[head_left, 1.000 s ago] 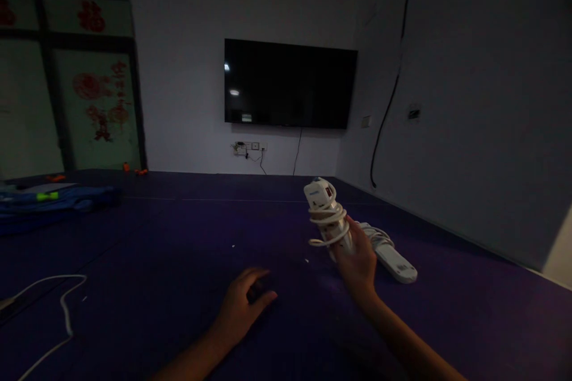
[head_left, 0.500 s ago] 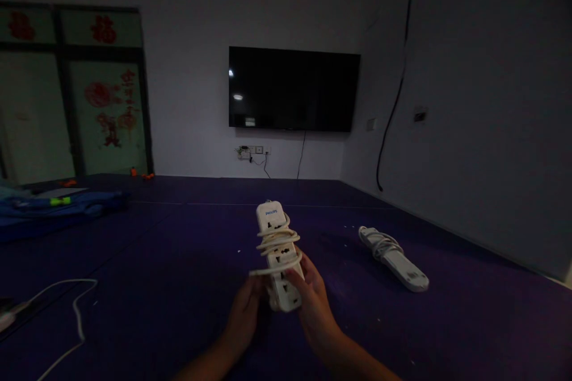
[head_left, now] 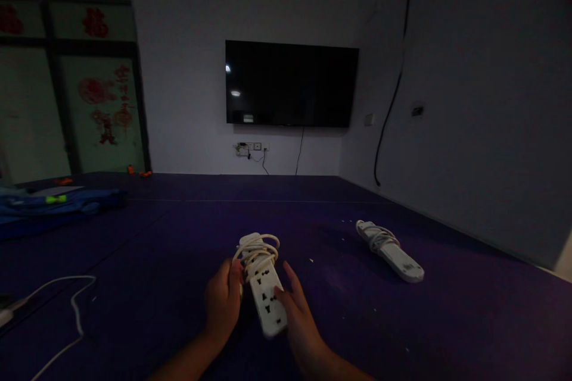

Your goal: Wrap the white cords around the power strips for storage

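A white power strip with its cord looped round the far half is tilted in front of me, sockets facing up. My left hand is closed on the cord at the strip's left side; a pale bit of it shows below the fingers. On the right edge, my right hand holds the strip, thumb on the socket face and index finger stretched out behind. Its other fingers are hidden. A second white power strip, also wrapped in its cord, lies to the right, its socket face out of sight.
The purple surface carries small white scraps. A loose white cable curves at the lower left, and blue cloth lies behind it. Beyond are a wall-mounted television and a black cable hanging along the right wall.
Both hands have brought the power strip lower and slightly left. My left hand has moved up its left side with the cord, and the loops have shifted toward the far end.
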Demonstrator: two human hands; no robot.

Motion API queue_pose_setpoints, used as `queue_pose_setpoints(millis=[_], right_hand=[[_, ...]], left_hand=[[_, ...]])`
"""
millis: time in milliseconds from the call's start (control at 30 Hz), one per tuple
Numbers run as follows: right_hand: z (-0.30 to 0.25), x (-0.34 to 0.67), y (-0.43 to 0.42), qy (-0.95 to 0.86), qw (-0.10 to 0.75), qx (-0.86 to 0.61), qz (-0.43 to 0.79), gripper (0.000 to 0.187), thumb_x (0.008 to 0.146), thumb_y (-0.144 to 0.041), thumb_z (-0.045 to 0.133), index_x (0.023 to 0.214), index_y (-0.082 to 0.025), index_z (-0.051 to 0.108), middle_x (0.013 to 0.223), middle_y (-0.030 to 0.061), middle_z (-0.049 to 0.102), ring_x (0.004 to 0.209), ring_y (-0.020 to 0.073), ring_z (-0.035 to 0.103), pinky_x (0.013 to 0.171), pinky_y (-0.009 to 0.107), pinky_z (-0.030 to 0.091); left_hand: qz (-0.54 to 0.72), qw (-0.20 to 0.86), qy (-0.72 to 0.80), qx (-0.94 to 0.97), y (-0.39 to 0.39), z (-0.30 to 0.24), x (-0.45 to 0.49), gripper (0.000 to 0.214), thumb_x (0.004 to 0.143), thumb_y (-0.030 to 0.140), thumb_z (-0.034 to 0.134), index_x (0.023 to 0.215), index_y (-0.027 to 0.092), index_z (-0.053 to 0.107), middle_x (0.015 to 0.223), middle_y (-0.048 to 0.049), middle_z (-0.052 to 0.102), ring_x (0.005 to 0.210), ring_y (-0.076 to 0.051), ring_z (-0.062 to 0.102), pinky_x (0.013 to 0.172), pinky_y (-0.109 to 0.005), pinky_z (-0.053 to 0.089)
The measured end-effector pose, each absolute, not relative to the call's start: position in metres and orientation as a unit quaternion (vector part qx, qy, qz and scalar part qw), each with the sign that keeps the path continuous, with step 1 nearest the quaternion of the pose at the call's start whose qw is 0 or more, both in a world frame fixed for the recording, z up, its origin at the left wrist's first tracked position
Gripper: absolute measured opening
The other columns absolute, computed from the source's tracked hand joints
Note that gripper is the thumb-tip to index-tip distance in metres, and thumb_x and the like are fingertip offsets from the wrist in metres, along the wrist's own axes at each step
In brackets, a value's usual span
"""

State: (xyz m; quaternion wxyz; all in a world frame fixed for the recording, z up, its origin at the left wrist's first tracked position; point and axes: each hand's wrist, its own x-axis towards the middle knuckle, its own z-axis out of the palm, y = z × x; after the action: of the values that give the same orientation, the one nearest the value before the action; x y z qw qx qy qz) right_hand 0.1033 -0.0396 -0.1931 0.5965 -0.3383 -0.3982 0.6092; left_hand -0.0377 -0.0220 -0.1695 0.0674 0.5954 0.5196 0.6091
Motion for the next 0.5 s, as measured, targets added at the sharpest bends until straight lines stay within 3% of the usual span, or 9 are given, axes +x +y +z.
queue_pose_setpoints(millis=[233, 500], right_hand=[[-0.207, 0.101, -0.037, -0.404, 0.591, -0.294, 0.634, 0.088, 0.074, -0.042, 0.058, 0.144, -0.022, 0.008, 0.103, 0.0083, 0.066, 0.09, 0.0235, 0.063, 0.072, 0.035, 0.049], [-0.203, 0.099, -0.039, -0.397, 0.594, -0.278, 0.642, 0.089, 0.068, -0.049, 0.067, 0.141, -0.024, 0.022, 0.095, 0.0067, 0.067, 0.083, 0.0246, 0.065, 0.07, 0.036, 0.049]], left_hand=[[0.562, 0.03, 0.524, 0.639, -0.022, -0.174, -0.037, 0.042, 0.09, 0.046, 0.032, 0.064, 0.021, 0.052, 0.051, 0.0016, 0.057, 0.045, -0.013, 0.054, 0.045, -0.021, 0.035], [0.503, -0.039, 0.506, 0.7, -0.023, -0.178, -0.035, 0.043, 0.092, 0.043, 0.03, 0.065, 0.021, 0.055, 0.055, -0.0003, 0.061, 0.049, -0.013, 0.058, 0.044, -0.02, 0.034]])
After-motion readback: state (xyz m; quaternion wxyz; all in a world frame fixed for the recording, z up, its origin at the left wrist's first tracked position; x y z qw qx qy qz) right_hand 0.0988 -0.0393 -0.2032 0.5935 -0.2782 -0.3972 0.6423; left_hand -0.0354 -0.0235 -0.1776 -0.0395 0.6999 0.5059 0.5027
